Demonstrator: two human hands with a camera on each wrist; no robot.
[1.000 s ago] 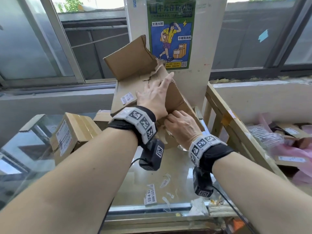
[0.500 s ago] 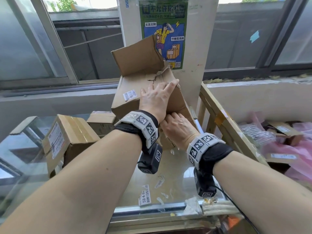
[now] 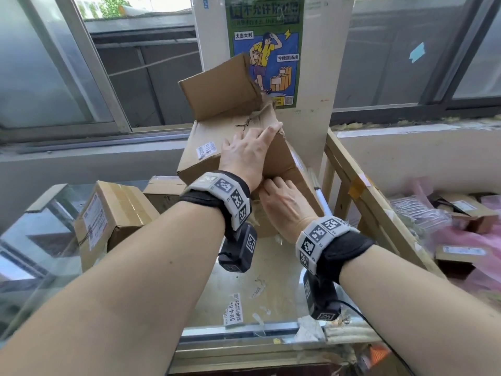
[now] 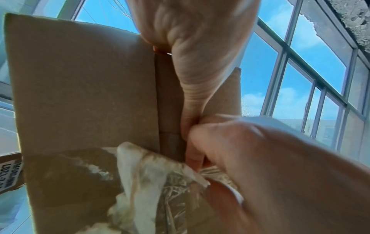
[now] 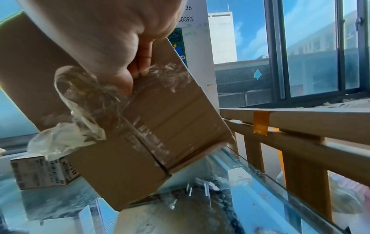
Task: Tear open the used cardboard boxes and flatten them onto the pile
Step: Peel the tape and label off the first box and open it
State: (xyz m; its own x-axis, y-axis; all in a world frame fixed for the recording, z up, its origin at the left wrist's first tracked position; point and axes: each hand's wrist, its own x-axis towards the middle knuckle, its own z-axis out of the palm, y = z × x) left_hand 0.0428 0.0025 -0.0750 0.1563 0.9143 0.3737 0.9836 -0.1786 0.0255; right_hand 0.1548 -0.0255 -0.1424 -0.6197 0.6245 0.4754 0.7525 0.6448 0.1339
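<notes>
I am holding the cardboard box (image 3: 211,147) tilted up off the glass counter (image 3: 271,280), in front of the far pillar with its green poster (image 3: 264,50), its torn flap (image 3: 219,88) sticking up at the far side. My left hand (image 3: 244,156) is lying on the box's upper face with fingers stretched out, thumb hooked under the near edge. Just below it, my right hand (image 3: 284,207) is pinching the clear tape (image 5: 84,110) peeling off the box's underside, while a taped box (image 3: 108,221) is sitting to the left.
</notes>
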